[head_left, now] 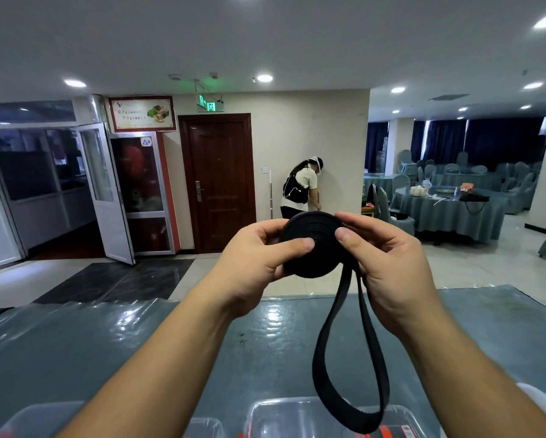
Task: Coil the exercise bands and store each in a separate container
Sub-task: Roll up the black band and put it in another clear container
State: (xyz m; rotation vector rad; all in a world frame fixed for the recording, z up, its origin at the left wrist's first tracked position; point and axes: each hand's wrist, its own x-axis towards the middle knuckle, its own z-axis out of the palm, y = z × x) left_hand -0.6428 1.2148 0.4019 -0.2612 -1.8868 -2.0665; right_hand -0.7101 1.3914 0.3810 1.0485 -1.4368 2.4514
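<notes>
While raised, hands [259,257] around band [313,245]

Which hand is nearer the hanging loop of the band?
Right. The right hand sits directly above the loop, at the tail leaving the coil; the left hand grips the coil's far side.

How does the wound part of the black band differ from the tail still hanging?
The coil is a tight flat disc pinched between the left hand and right hand; the hanging loop is slack, open and unheld, dangling over a clear container. Both are the same black band.
</notes>
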